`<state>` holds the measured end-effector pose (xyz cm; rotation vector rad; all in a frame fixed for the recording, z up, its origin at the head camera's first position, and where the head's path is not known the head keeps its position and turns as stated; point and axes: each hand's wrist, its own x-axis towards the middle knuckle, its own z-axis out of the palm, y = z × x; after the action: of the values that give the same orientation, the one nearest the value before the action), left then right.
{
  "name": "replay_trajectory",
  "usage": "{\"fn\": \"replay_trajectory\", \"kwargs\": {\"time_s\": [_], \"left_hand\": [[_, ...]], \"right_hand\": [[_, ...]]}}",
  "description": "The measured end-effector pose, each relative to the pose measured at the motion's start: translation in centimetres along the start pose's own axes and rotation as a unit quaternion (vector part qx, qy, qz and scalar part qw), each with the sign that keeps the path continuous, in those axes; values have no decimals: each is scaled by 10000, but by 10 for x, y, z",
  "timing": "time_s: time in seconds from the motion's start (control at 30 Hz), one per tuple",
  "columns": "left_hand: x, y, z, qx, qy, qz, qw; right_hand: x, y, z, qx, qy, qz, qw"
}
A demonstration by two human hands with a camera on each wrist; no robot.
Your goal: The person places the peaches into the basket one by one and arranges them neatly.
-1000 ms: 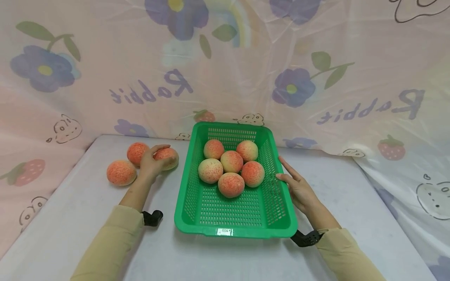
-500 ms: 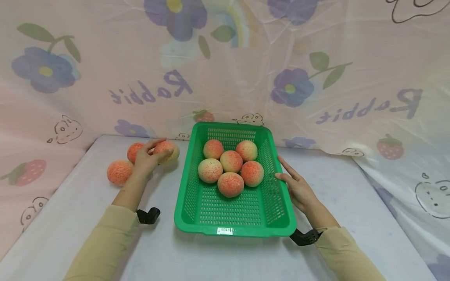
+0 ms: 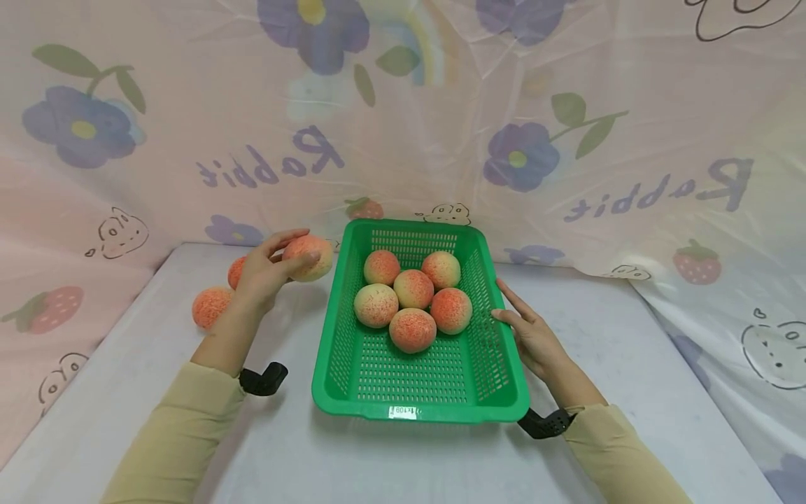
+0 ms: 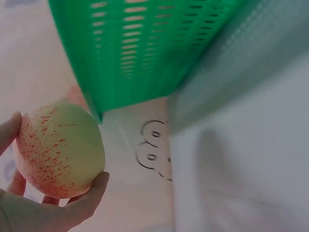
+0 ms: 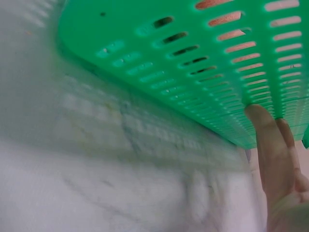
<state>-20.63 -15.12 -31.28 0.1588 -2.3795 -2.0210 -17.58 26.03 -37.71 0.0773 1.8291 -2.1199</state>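
In the head view my left hand point(image 3: 264, 269) grips a pink-and-cream peach point(image 3: 308, 257) to the left of the green basket point(image 3: 420, 413). Seen from the left wrist, that peach point(image 4: 60, 150) sits between thumb and fingers, close to the basket's outer wall point(image 4: 130, 53). My right hand point(image 3: 541, 343) holds the basket's right side, thumb over the rim; the right wrist view has its fingers point(image 5: 270, 150) against the slotted outer wall. Several peaches lie inside the basket, one of them a peach point(image 3: 412, 330) in front. Two more peaches, a nearer peach point(image 3: 211, 308) and a partly hidden peach point(image 3: 236, 271), rest at the left.
The basket stands on a white-covered table point(image 3: 630, 364). A patterned cloth point(image 3: 403, 154) with flowers and rabbits hangs behind the table and down its sides. Black wrist mounts point(image 3: 264, 379) stick out below both sleeves.
My left hand has lifted the peach off the table and moved it up and right, toward the basket. The right hand stays at the basket's side.
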Motion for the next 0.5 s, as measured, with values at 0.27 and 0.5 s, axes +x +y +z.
{"fn": "replay_trajectory", "kwargs": {"time_s": [0.27, 0.5], "left_hand": [[-7, 18, 7, 137, -484, 231, 9985], [-16, 31, 15, 269, -943, 382, 9944]], "right_hand": [[0, 1, -1, 59, 27, 18, 10000], [1, 2, -2, 66, -18, -21, 10000]]}}
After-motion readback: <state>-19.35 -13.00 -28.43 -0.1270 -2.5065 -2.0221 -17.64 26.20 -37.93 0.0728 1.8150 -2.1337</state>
